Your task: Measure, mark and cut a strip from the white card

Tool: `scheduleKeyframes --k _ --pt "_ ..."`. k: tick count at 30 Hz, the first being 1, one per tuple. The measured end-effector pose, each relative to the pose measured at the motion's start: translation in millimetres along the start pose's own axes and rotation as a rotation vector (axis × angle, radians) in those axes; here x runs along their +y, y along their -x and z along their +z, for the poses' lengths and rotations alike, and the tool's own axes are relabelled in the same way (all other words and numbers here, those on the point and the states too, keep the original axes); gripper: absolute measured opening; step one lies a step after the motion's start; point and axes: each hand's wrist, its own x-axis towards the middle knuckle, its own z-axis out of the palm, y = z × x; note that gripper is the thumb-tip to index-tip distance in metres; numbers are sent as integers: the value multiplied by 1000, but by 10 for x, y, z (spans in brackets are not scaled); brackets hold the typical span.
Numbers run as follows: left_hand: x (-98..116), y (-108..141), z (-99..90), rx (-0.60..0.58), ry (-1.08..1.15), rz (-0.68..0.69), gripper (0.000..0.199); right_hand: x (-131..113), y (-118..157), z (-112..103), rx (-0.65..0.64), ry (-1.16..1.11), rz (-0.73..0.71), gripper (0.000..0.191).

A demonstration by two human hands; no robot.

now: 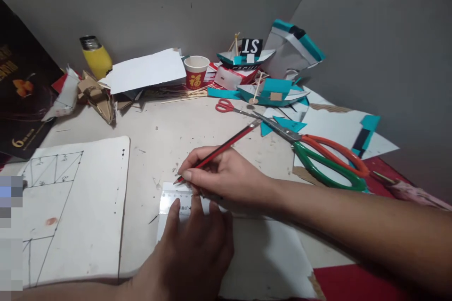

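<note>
My right hand (221, 171) is closed around a red and black pencil (228, 143). The pencil leans to the upper right, its tip at the top left part of a white sheet (278, 244), just above the edge of a clear ruler (168, 203). Spread fingers of my left hand (197, 235) press down on the ruler, which lies across the sheet. Part of the ruler is hidden under both hands. Whether the pencil tip touches the sheet, I cannot tell.
At left lies a page with a line drawing (95, 207). Right of my hands are large scissors (300, 138) with green and orange handles and small red-handled scissors (226, 106). Behind stand a paper cup (197, 70), a yellow bottle (97, 59) and teal model boats (275, 91).
</note>
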Motion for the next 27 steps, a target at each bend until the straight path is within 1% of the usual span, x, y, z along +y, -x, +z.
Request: scheduleKeyframes --k 2,5,11,15,21,27 --pt "-4 -7 -16 -1 -6 6 43 40 -54 47 -23 -53 28 3" --pt "-8 -14 -28 -16 -9 6 42 46 -99 88 -35 -55 52 6" --pt "-3 -18 -34 -15 35 1 42 36 -151 106 -71 134 -57 9" --pt "37 -30 -27 -55 85 -79 44 40 -157 100 -73 208 -121 9" --pt "71 -33 -5 -55 75 -94 44 19 -159 98 -97 238 -117 8" --pt "74 -21 13 -65 93 -89 46 13 -176 101 -99 276 -151 9"
